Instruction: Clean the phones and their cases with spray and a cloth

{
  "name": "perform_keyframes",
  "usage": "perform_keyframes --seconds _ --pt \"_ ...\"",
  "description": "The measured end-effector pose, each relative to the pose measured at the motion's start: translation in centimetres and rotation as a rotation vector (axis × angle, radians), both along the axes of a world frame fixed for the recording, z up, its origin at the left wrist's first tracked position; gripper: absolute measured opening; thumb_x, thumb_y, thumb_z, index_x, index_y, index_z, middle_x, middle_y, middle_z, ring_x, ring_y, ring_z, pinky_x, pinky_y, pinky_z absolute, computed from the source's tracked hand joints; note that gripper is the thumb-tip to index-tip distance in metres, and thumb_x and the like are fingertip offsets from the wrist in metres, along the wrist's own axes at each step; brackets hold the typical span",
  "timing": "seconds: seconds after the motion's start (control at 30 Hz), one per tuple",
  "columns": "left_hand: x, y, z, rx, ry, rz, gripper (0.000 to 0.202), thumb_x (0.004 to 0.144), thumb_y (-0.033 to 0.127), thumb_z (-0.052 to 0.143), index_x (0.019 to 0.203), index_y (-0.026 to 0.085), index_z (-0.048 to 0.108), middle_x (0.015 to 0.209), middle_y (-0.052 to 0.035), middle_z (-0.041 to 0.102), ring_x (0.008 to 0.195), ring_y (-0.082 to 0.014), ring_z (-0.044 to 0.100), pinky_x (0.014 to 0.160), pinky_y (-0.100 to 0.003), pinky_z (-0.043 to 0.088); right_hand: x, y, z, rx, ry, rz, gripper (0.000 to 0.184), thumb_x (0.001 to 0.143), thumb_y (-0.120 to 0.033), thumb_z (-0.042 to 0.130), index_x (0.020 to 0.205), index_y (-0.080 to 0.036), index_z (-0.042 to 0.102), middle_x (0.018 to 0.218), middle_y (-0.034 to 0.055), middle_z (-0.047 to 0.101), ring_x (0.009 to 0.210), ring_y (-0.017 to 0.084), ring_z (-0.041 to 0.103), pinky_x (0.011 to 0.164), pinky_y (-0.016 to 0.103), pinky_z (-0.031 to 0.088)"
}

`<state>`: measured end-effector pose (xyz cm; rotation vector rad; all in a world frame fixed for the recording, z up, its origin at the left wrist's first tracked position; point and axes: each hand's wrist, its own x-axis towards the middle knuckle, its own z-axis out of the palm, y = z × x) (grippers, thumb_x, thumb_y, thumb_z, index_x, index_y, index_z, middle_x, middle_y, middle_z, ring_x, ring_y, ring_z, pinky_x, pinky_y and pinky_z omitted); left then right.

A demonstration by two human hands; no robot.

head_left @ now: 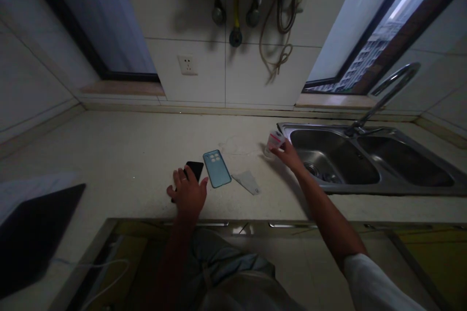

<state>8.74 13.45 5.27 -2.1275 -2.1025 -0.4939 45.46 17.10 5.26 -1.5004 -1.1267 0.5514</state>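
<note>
Kitchen counter (pixel 120 150) of pale, matte stone fills the middle of this dim view, its surface faintly speckled. The left hand (pixel 188 193) lies spread over a black smartphone (pixel 195 170), fingers apart and a ring showing on one of them. The palm and fingers hide most of the phone: only its glossy top corner and a sliver of its lower edge show, so whether the hand is gripping it cannot be told. The right hand (pixel 290 155), arm reaching out, pinches a small clear plastic container (pixel 274 144) between its thumb and fingers just beside the sink. A pink-and-white label wraps the container, but its print is too small to read, and its contents cannot be made out.

Between the hands lie a teal phone case (pixel 217 168), with a rounded camera cutout, and a thin, pale grey card-like sleeve (pixel 247 182), set close together. To the right is a double-bowl stainless steel sink (pixel 333 158) with a curved chrome faucet (pixel 394 90). Above them, a white tiled wall carries a power socket (pixel 188 64) and dangling braided hoses (pixel 235 0). A window (pixel 365 48) shows apartment towers, partly cut off by the frame. At the lower left, a dark flat object (pixel 32 238) with a white cable (pixel 105 272) nearby is too shadowed to identify.
</note>
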Motion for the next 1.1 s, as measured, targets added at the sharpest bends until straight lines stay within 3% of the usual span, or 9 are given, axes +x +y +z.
perform_keyframes --seconds 0.1,0.2,0.3,0.4,0.47,0.63,0.9,1.1 --pt "2.0 -0.3 1.9 0.048 -0.182 -0.143 0.065 0.096 0.040 0.042 0.149 0.002 0.036 0.150 -0.0301 0.041 0.146 -0.0387 0.029 0.109 -0.062 0.029 -0.5 0.2 0.1 -0.005 0.034 -0.015 0.042 0.063 -0.044 0.081 0.092 -0.016 0.069 0.083 0.0063 0.073 0.080 0.023 0.068 0.084 0.047 0.055" --pt "5.4 -0.5 2.5 0.009 -0.532 -0.366 0.061 0.092 0.039 0.054 0.146 0.011 0.044 0.148 -0.0235 0.048 0.141 -0.0343 0.040 0.112 -0.056 0.033 -2.0 -1.2 0.9 0.021 0.321 0.006 0.041 0.063 -0.042 0.082 0.092 -0.016 0.068 0.084 0.0048 0.074 0.077 0.021 0.069 0.073 0.041 0.059" --pt "9.2 -0.3 1.9 -0.186 -1.046 -0.524 0.069 0.085 0.042 0.066 0.146 0.020 0.043 0.145 -0.0192 0.052 0.129 -0.0295 0.055 0.099 -0.045 0.050 -4.5 -3.7 2.1 0.052 0.640 0.071 0.040 0.066 -0.040 0.082 0.097 -0.020 0.068 0.094 0.0029 0.075 0.082 0.021 0.071 0.070 0.038 0.062" --pt "11.9 -0.1 1.3 -0.465 -1.494 -0.529 0.088 0.072 0.047 0.079 0.147 0.019 0.042 0.135 -0.0187 0.059 0.109 -0.0266 0.067 0.083 -0.037 0.059 -7.2 -6.2 3.1 0.052 0.804 0.143 0.035 0.067 -0.038 0.081 0.096 -0.022 0.069 0.093 0.0018 0.075 0.080 0.021 0.071 0.068 0.036 0.064" --pt "12.4 -0.2 1.1 -0.577 -1.660 -0.502 0.095 0.067 0.050 0.083 0.147 0.017 0.042 0.122 -0.0158 0.067 0.097 -0.0242 0.071 0.076 -0.035 0.061 -8.5 -7.3 3.2 0.055 0.856 0.153 0.030 0.067 -0.038 0.081 0.091 -0.023 0.070 0.093 0.0019 0.076 0.081 0.022 0.071 0.066 0.034 0.064" --pt "11.0 -0.6 1.1 -0.622 -1.705 -0.470 0.100 0.061 0.048 0.086 0.145 0.010 0.046 0.112 -0.0138 0.073 0.093 -0.0234 0.071 0.075 -0.034 0.062 -10.1 -8.3 2.0 0.075 0.915 0.119 0.031 0.066 -0.036 0.083 0.091 -0.025 0.068 0.090 0.0004 0.075 0.082 0.021 0.071 0.069 0.035 0.065" --pt "8.8 -0.5 1.2 -0.655 -1.590 -0.450 0.070 0.063 0.030 0.080 0.127 0.007 0.063 0.105 -0.0154 0.075 0.089 -0.0252 0.073 0.080 -0.040 0.062 -10.4 -8.7 0.5 0.029 0.898 0.127 0.046 0.059 -0.040 0.090 0.095 -0.020 0.069 0.093 0.0044 0.077 0.081 0.023 0.073 0.066 0.033 0.065" --pt "9.0 -0.7 0.8 -0.565 -1.428 -0.413 0.051 0.065 0.016 0.066 0.116 0.011 0.066 0.101 -0.0114 0.075 0.084 -0.0229 0.073 0.076 -0.035 0.061 -11.2 -9.2 0.8 0.053 0.854 0.156 0.050 0.055 -0.038 0.091 0.097 -0.019 0.071 0.102 0.0089 0.077 0.090 0.029 0.074 0.078 0.044 0.064"
